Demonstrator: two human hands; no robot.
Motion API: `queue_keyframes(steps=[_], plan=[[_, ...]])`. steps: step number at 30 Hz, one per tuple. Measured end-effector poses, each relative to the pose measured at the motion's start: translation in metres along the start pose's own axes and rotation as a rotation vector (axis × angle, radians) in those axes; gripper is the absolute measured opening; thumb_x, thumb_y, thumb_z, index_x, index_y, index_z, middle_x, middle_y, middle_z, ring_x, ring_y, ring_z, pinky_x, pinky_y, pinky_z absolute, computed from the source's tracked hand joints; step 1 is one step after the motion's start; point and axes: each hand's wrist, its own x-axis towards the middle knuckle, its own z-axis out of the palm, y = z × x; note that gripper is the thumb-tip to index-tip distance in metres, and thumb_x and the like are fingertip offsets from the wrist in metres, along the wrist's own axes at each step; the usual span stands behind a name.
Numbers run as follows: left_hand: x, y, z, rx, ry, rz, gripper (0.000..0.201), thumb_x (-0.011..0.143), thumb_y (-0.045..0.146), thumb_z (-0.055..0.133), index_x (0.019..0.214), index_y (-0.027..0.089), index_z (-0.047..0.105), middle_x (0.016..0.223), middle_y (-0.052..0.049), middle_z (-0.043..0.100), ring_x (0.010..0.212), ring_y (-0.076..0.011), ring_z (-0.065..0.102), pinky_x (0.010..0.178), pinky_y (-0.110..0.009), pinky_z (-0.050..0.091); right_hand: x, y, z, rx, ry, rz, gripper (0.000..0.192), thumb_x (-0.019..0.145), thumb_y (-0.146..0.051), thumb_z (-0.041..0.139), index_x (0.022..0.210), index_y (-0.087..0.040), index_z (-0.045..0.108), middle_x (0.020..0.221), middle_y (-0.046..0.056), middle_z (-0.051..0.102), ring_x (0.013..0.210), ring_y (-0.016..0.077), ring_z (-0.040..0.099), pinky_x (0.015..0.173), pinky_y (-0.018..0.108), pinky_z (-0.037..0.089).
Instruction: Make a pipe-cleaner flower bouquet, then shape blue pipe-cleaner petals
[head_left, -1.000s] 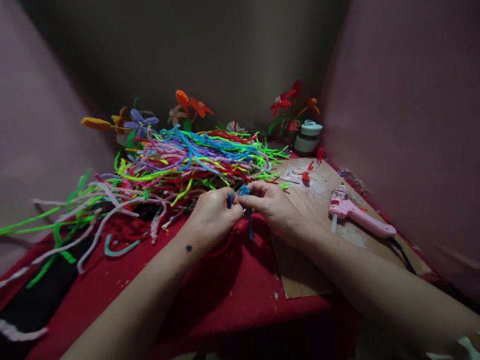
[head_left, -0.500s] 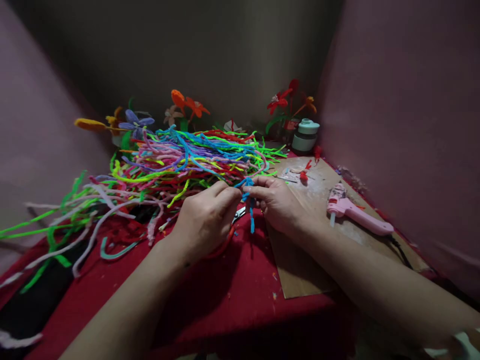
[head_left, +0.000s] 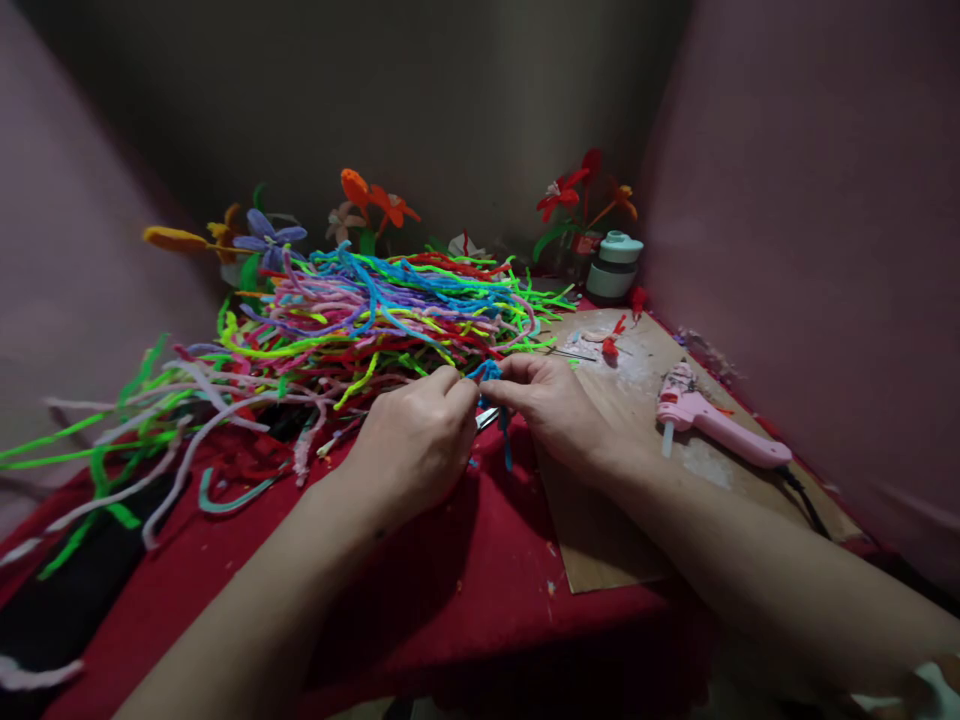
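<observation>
Both of my hands meet over the middle of the red-covered table. A bent blue pipe cleaner (head_left: pixel 490 371) is between them, its tail hanging below the fingers. My left hand (head_left: pixel 420 420) is closed, its fingertips pinching the left side of the blue piece. With thumb and forefinger, my right hand (head_left: pixel 551 400) grips the right side of it. Just beneath the fingers, the metal blades of a cutting tool (head_left: pixel 487 419) show on the cloth; the rest of it is hidden by my left hand.
A large heap of coloured pipe cleaners (head_left: pixel 390 310) lies behind my hands. To the right, a pink glue gun (head_left: pixel 712 425) rests on a cardboard sheet (head_left: pixel 600 545). Pipe-cleaner flowers (head_left: pixel 268 240) and a lidded jar (head_left: pixel 613 268) stand at the back.
The fingers of my right hand have shifted slightly left and closed more over the blue pipe cleaner, covering more of it. The view has moved a little.
</observation>
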Motion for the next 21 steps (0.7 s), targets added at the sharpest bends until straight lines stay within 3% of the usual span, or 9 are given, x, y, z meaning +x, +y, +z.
queue_keyframes(steps=[5,10,12,16,21], plan=[[-0.003,0.009,0.006,0.065,-0.009,0.032,0.017,0.080,0.008,0.040,0.088,0.015,0.053,0.076,-0.005,0.051,0.061,-0.0174,0.052,0.050,-0.027,0.038,-0.001,0.002,0.000,-0.065,-0.005,-0.021,0.015,0.066,-0.022,0.057,0.055,-0.014,0.052,0.053,-0.005,0.044,0.052,0.0074,0.037,0.050,0.023,0.029],[-0.001,0.008,0.009,-0.228,0.139,-0.004,0.016,0.080,0.007,0.041,0.090,0.014,0.052,0.082,-0.006,0.055,0.071,-0.0162,0.056,0.062,-0.026,0.045,0.005,0.011,-0.002,0.100,-0.083,0.090,0.019,0.064,-0.028,0.061,0.053,-0.014,0.052,0.051,-0.004,0.047,0.048,0.0077,0.039,0.049,0.023,0.030],[0.001,0.006,0.004,-0.451,0.208,-0.108,0.016,0.080,0.010,0.047,0.094,0.016,0.052,0.083,-0.004,0.058,0.073,-0.0150,0.058,0.065,-0.025,0.046,0.007,0.013,-0.002,0.179,-0.111,0.111,0.016,0.063,-0.026,0.062,0.056,-0.014,0.055,0.053,-0.003,0.051,0.049,0.0080,0.041,0.050,0.024,0.031],[0.006,0.003,-0.009,-1.007,0.172,-0.457,0.022,0.076,0.023,0.058,0.097,0.018,0.051,0.065,0.002,0.058,0.051,-0.0119,0.057,0.046,-0.022,0.045,0.007,0.011,-0.002,0.272,-0.156,0.110,0.012,0.065,-0.025,0.064,0.062,-0.014,0.058,0.058,-0.002,0.053,0.052,0.0088,0.044,0.054,0.025,0.033],[0.010,-0.002,-0.009,-1.444,0.314,-0.698,0.039,0.060,0.022,0.074,0.092,0.019,0.053,0.085,0.000,0.062,0.053,-0.0099,0.060,0.041,-0.018,0.044,0.005,0.006,-0.002,0.270,-0.134,0.108,0.012,0.067,-0.024,0.064,0.064,-0.014,0.059,0.057,-0.002,0.054,0.053,0.0087,0.045,0.055,0.025,0.034]])
